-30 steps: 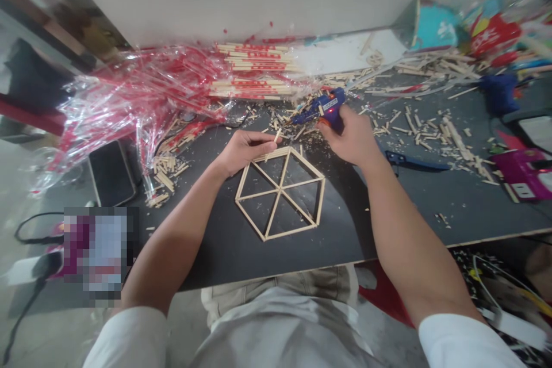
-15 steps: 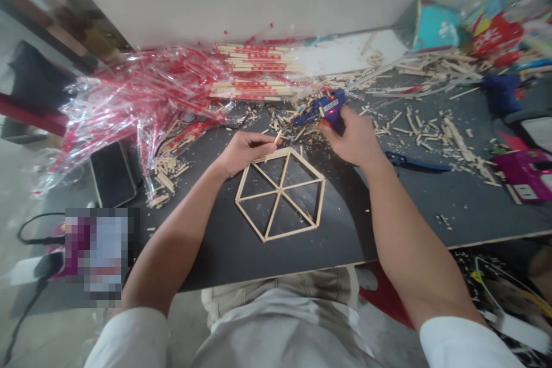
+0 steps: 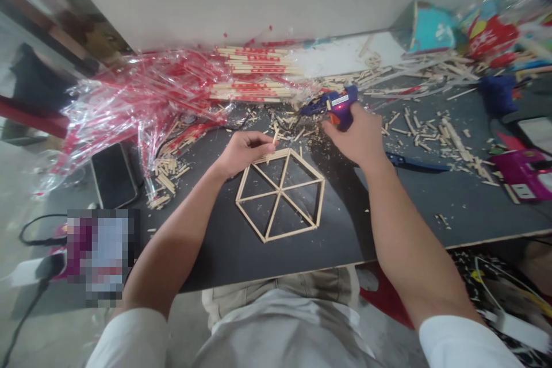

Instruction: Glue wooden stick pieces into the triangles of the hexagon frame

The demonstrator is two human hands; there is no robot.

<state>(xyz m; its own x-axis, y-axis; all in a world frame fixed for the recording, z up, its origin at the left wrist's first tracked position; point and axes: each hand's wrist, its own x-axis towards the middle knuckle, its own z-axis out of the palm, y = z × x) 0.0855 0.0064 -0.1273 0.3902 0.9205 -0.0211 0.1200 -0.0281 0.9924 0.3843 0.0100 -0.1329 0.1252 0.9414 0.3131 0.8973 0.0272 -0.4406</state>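
Observation:
My left hand (image 3: 246, 152) pinches a short wooden stick (image 3: 275, 137) between thumb and fingers, over the far left edge of a hexagonal stick frame (image 3: 280, 191). The frame lies flat on the dark table, its spokes meeting at the middle. My right hand (image 3: 360, 133) is wrapped round a blue hot glue gun (image 3: 338, 104) with an orange trigger and a small red light. The gun points left, its nozzle apart from the stick and above scattered wood bits.
Clear plastic wrappers with red print (image 3: 142, 98) heap at the back left beside bundled sticks (image 3: 259, 60). A phone (image 3: 114, 175) lies at left. Blue-handled cutter (image 3: 416, 164) and cut wood pieces (image 3: 414, 126) lie right, with a purple box (image 3: 521, 175) near the edge.
My right hand has drawn the glue gun slightly right, away from the stick. My left hand has tipped the stick and shifted it slightly left. The hexagonal frame stays put.

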